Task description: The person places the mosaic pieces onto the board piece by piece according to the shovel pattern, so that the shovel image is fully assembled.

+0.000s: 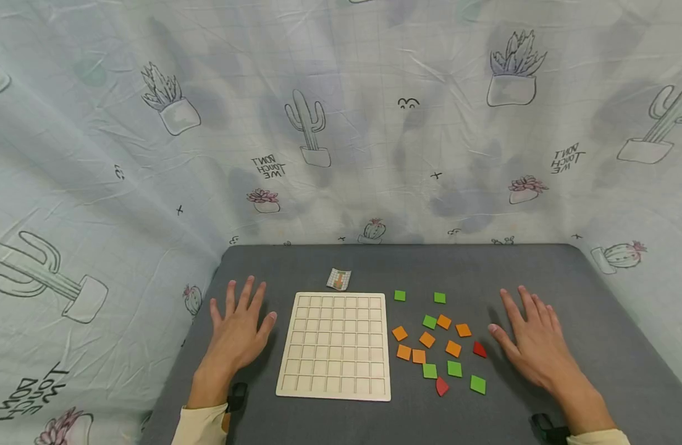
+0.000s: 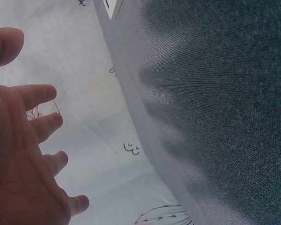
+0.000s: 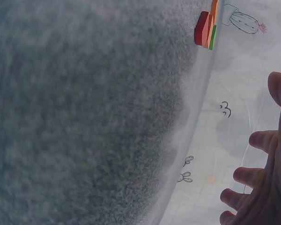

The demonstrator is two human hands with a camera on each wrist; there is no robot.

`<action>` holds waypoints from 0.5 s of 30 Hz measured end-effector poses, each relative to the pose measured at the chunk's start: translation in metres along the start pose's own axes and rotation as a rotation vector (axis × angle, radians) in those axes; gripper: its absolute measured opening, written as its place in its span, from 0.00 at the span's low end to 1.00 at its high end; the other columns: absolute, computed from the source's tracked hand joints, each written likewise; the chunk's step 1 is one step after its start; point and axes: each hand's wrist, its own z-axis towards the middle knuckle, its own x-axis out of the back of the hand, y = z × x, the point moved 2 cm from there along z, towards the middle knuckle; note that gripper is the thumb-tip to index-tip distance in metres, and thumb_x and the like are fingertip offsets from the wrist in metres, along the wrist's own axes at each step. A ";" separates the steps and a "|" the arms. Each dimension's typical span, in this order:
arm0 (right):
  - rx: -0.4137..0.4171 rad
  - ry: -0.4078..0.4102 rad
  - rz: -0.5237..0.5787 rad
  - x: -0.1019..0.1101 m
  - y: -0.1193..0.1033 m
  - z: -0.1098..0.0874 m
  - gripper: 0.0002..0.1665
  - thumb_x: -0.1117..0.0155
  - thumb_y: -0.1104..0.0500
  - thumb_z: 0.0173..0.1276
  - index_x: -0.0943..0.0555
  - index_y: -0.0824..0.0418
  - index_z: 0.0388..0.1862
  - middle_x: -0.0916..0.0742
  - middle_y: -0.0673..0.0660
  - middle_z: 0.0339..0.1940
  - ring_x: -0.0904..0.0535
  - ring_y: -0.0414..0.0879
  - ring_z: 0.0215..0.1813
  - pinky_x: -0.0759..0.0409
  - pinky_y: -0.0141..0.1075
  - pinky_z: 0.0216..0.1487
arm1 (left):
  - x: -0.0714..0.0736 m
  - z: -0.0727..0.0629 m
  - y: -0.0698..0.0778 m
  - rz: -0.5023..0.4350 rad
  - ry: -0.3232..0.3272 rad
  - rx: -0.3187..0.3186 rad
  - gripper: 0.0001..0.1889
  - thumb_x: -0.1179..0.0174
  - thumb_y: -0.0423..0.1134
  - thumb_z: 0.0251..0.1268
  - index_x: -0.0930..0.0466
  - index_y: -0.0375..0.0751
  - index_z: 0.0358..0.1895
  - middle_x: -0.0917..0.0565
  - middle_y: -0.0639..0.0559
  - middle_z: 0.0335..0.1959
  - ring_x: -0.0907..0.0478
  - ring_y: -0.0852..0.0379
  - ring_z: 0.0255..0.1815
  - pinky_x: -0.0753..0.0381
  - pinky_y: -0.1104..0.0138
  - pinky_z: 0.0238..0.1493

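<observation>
board, pale and gridded, lies flat left of the middle of a gray desk, between a person's left hand and right hand. the left hand, released, spreads its straight fingers near the desk's left edge, just off the board's left edge. the right hand, likewise released, extends its fingers toward the desk's far edge, thumb near a red tile. off the board's right edge are scattered seven orange tiles, six green tiles and two red ones, the second red piece nearer the desk's near side. a small card (printed with a grid and an orange shape) rests between the board and the desk's far edge. pale sleeves and black wristbands show at both wrists. beyond the desk hangs a whitish curtain drawn with cacti and potted plants. the left wrist view catches a corner of the board; the right wrist view, red, orange and green tiles bunched together.
</observation>
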 end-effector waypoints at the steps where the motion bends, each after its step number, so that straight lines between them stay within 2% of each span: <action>1: -0.002 -0.004 0.002 0.000 0.000 0.000 0.49 0.43 0.40 0.86 0.48 0.60 0.92 0.43 0.79 0.87 0.46 0.82 0.83 0.64 0.74 0.87 | 0.000 0.000 0.000 0.001 -0.002 0.001 0.39 0.46 0.53 0.87 0.45 0.40 0.90 0.53 0.35 0.92 0.69 0.27 0.92 0.72 0.19 0.79; 5: 0.000 0.002 0.017 0.001 -0.002 -0.001 0.47 0.42 0.42 0.87 0.47 0.61 0.92 0.42 0.80 0.87 0.46 0.83 0.83 0.64 0.74 0.86 | 0.000 0.000 0.001 -0.004 -0.006 0.006 0.38 0.47 0.53 0.87 0.46 0.41 0.90 0.53 0.36 0.92 0.70 0.27 0.92 0.72 0.19 0.79; 10: 0.023 0.061 0.068 0.010 -0.012 -0.002 0.44 0.38 0.49 0.85 0.41 0.64 0.90 0.37 0.80 0.84 0.41 0.84 0.80 0.48 0.79 0.79 | -0.001 0.003 0.000 -0.071 -0.008 0.004 0.36 0.48 0.49 0.89 0.44 0.40 0.90 0.51 0.35 0.92 0.67 0.25 0.91 0.67 0.19 0.79; 12: 0.019 0.078 0.116 0.015 -0.018 -0.005 0.43 0.35 0.52 0.83 0.39 0.64 0.89 0.35 0.79 0.83 0.38 0.84 0.78 0.41 0.80 0.72 | -0.002 0.004 -0.001 -0.122 -0.016 0.001 0.35 0.47 0.46 0.89 0.43 0.40 0.89 0.49 0.34 0.91 0.64 0.24 0.91 0.64 0.18 0.79; 15: 0.003 0.100 0.210 0.024 -0.027 -0.010 0.42 0.34 0.55 0.82 0.37 0.62 0.88 0.33 0.77 0.83 0.36 0.82 0.78 0.36 0.79 0.66 | -0.005 0.008 -0.002 -0.194 -0.040 0.005 0.33 0.47 0.42 0.88 0.41 0.40 0.89 0.47 0.34 0.91 0.60 0.23 0.90 0.63 0.18 0.78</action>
